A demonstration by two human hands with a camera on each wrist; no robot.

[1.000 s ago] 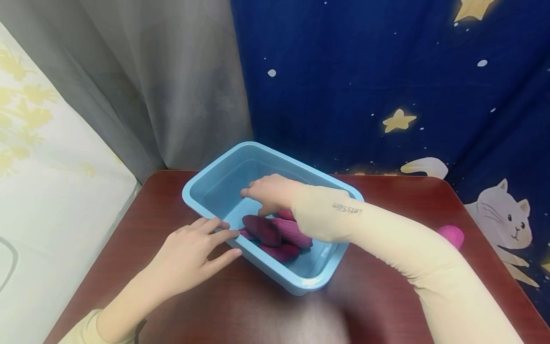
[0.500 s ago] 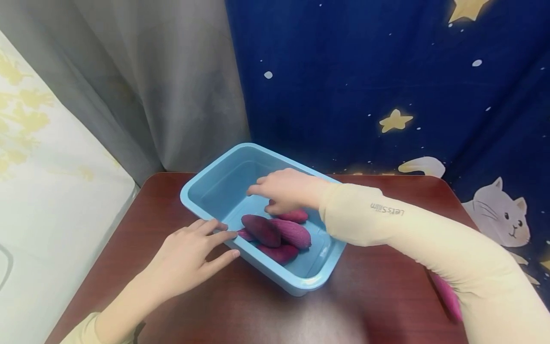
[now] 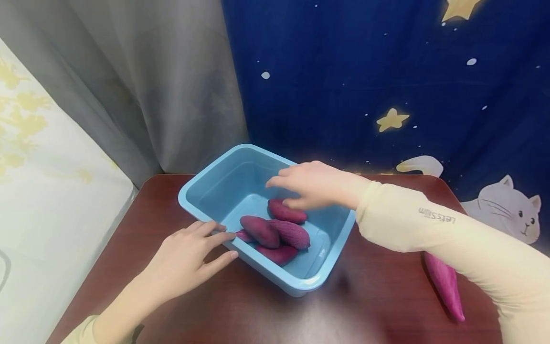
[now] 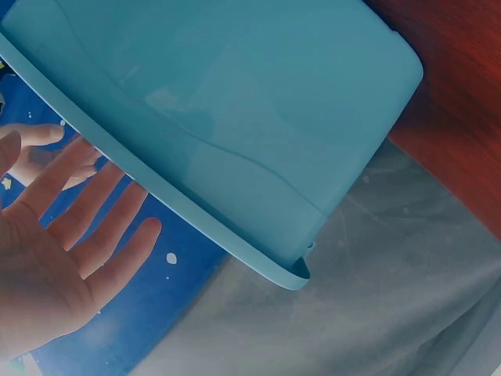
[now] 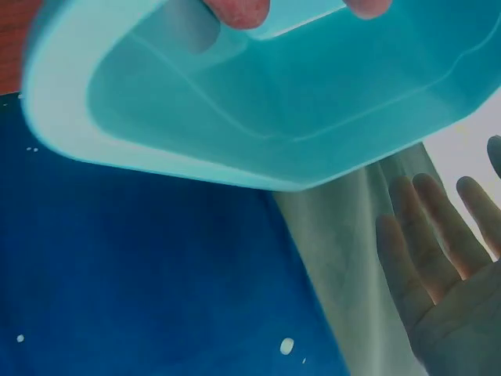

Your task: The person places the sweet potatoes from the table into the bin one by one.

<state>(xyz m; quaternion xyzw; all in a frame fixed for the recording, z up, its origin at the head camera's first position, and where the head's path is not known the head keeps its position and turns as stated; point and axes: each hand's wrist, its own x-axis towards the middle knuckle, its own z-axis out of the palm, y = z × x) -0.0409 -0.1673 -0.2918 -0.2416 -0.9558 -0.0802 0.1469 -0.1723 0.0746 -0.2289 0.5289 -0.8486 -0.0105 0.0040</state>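
Note:
A light-blue plastic basin [image 3: 296, 282] stands on the table. Inside it lie several purple sweet potatoes, including a dark one [image 3: 259, 231] on top, a ridged one [image 3: 292, 233] beside it and a reddish one [image 3: 285, 211] farther back. My left hand [image 3: 195, 253] rests on the near left rim with its fingertips, fingers extended. Over the back right part of the basin is my right hand [image 3: 318, 185], fingers loosely spread and holding nothing; its thumb overlaps the reddish sweet potato in the head view. Another pink-purple sweet potato [image 3: 446, 286] lies on the table, partly hidden under the right sleeve.
The dark red wooden table [image 3: 369, 296] ends at a grey curtain [image 3: 189, 95] and a blue starry curtain [image 3: 322, 95] behind. A white patterned cloth [image 3: 56, 215] hangs at the left. The right forearm spans the table's right side.
My right hand has drawn back to the right and slightly up from deeper in the basin, uncovering the reddish sweet potato. The left hand stays on the rim.

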